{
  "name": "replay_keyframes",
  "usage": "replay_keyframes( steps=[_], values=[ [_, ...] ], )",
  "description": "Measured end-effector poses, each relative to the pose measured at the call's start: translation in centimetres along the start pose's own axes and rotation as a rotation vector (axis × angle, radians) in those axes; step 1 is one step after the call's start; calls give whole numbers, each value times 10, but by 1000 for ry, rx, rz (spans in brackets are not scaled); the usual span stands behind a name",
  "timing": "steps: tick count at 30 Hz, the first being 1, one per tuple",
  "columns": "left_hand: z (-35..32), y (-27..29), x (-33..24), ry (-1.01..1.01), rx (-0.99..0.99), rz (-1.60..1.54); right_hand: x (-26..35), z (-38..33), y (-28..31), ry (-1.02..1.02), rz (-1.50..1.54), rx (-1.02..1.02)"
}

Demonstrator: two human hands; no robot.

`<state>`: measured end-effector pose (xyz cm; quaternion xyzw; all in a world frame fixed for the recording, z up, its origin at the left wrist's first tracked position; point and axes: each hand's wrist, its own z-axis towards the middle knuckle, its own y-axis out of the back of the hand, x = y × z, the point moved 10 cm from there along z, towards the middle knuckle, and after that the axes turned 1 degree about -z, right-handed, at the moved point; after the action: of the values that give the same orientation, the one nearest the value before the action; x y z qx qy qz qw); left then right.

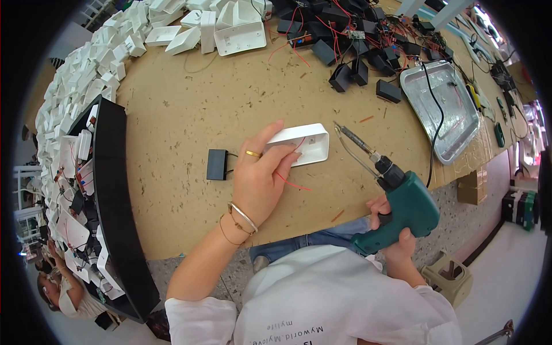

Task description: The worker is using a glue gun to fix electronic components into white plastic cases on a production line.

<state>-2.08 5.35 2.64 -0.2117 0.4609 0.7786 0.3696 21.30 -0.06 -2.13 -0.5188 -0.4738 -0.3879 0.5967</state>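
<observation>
Left hand (259,167): fingers bent, pinching left end of white case (315,152), some fingertips inside. Case open side up, over brown worktop (178,109). Red wire (296,186) trails from under fingers, on case's near side. Right hand (405,247): fingers wrapped around handle of green soldering gun (415,204), tip just right of case. Black box (217,164) left of case. Metal tray (415,95) farther right. Beyond case: heaped white housings (241,39), black boxes with red wires (340,76).
</observation>
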Motion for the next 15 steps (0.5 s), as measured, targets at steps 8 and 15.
replay_keyframes(
  steps=[8, 15],
  values=[
    [-2, -6, -14, -96, 55, 216, 0, 2, 1, 6, 1, -2],
    [4, -12, -37, -319, 0, 385, -1, 1, 1, 15, 34, 1]
  ],
)
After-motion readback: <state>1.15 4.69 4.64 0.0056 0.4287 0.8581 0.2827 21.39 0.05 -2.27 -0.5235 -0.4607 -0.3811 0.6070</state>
